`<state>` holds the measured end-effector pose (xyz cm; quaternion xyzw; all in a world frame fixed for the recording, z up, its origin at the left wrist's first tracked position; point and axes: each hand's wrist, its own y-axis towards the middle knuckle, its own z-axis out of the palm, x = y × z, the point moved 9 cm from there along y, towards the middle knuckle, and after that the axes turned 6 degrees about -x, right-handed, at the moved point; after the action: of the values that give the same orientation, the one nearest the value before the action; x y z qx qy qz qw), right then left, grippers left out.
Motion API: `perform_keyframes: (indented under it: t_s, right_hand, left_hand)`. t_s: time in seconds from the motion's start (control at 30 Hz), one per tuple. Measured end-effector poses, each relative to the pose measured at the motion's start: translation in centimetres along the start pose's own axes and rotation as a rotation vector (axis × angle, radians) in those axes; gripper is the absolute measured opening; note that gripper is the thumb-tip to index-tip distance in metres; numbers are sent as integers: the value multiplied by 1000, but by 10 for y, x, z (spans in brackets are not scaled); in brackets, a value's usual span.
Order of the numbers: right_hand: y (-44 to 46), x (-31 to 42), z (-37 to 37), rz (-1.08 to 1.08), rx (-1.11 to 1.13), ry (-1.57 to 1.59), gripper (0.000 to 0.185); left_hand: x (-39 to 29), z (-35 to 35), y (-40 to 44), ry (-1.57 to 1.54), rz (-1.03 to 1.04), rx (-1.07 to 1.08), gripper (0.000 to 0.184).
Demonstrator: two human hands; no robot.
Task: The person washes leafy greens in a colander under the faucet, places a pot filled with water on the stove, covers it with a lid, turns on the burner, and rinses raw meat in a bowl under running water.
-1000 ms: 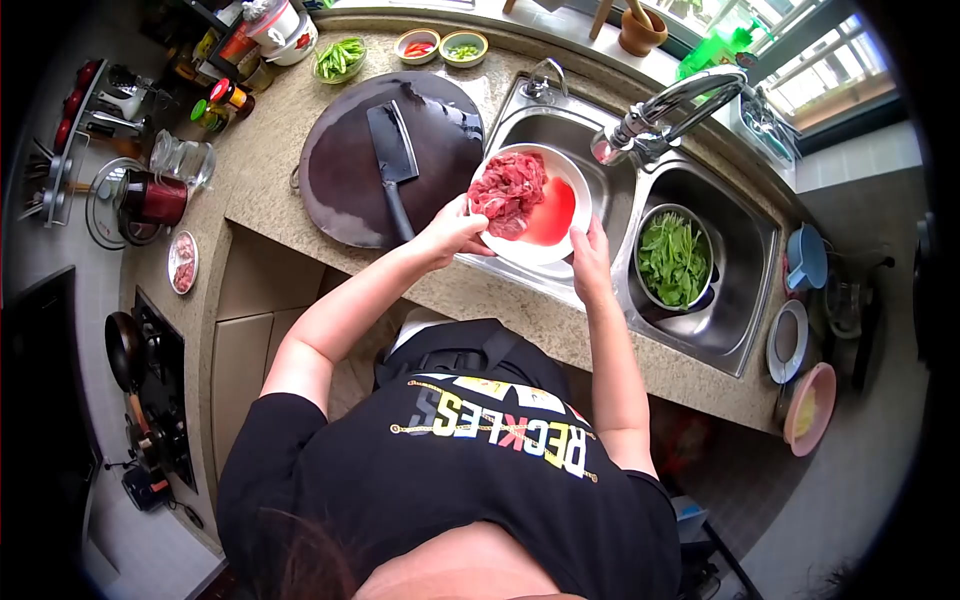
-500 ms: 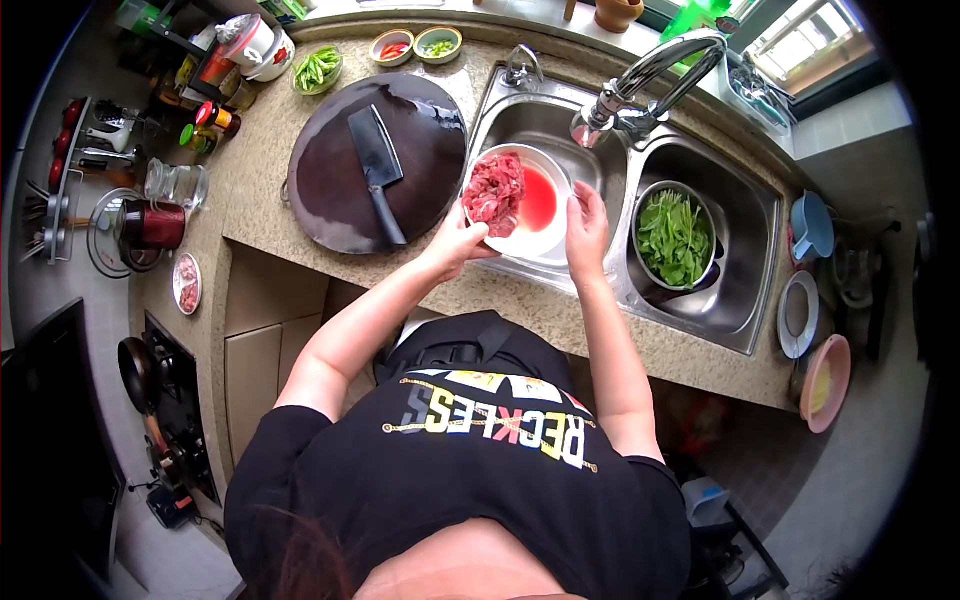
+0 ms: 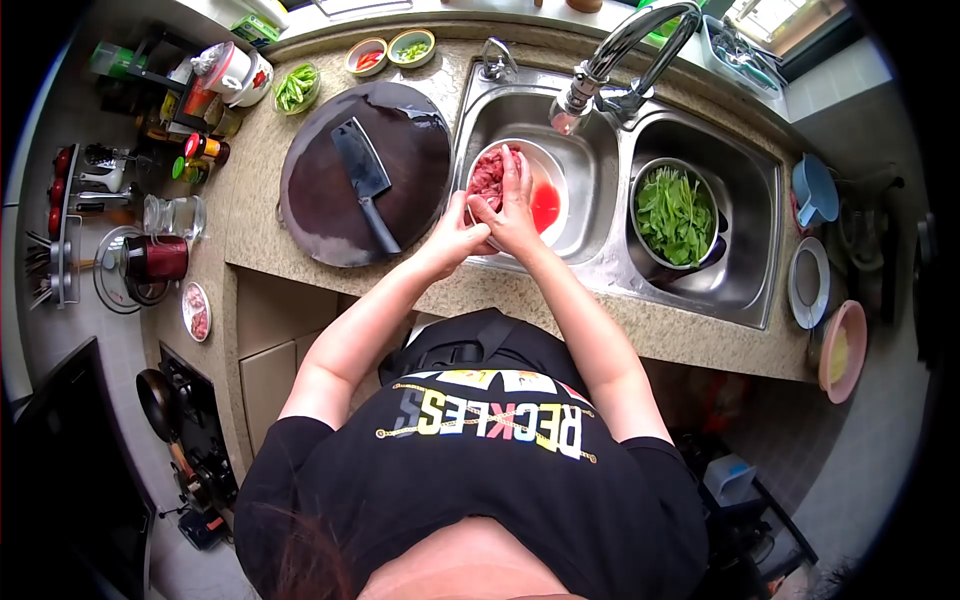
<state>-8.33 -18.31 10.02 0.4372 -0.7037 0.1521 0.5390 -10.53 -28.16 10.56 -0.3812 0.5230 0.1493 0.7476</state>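
A white bowl (image 3: pixel 556 168) of raw sliced meat (image 3: pixel 488 172) and red liquid (image 3: pixel 544 206) is over the left sink basin. My left hand (image 3: pixel 455 238) is closed on its near-left rim. My right hand (image 3: pixel 512 208) lies over the meat with its fingers stretched out, hiding part of it. The red liquid has gathered on the bowl's right side. Left of the bowl, a cleaver (image 3: pixel 362 170) rests on a round dark chopping board (image 3: pixel 310 190).
The chrome faucet (image 3: pixel 600 60) arches above the left basin (image 3: pixel 590 140). A pot of leafy greens (image 3: pixel 674 222) sits in the right basin. Small bowls of chopped red pepper (image 3: pixel 367 60) and chopped greens (image 3: pixel 411 50) stand behind the board. A plate of meat (image 3: pixel 196 312) is far left.
My right hand has moved left from the bowl's right rim onto the meat. My left hand still holds the bowl. The whole view has shifted slightly.
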Motion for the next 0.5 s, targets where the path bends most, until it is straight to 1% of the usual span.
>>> perform_keyframes:
  t_s: [0.03,0.07,0.1,0.13,0.2,0.23,0.3,0.33,0.4,0.43,0.5]
  right_hand:
    - [0,-1,3,9,-6,13,86]
    - [0,-2,6,16,-9,40,82]
    - [1,-4,8,19,-13,43,82]
    - [1,-5,11,25,-13,94,81]
    - [0,-8,16,38,-20,152,74]
    - [0,-10,19,42,-26,153,74]
    - [1,-11,21,13,-55,239,71]
    - [1,-13,23,11,-56,241,68]
    - [2,-10,21,22,-73,252,67]
    - [3,-9,19,28,-84,263,67]
    - [3,-9,20,47,-55,290,64]
  left_hand:
    - [-1,-1,0,6,-4,3,53]
    - [0,-2,1,81,-17,2,52]
    - [1,-3,1,154,-29,1,52]
    - [3,-3,2,158,-33,3,52]
    - [1,-4,3,185,6,1,50]
    - [1,-4,3,190,3,5,50]
    - [-5,-2,1,310,7,-12,49]
    - [-6,0,0,313,3,-7,49]
    - [-15,1,0,335,87,-22,49]
    - [-15,2,0,338,84,-19,49]
    - [-14,1,3,453,72,-24,52]
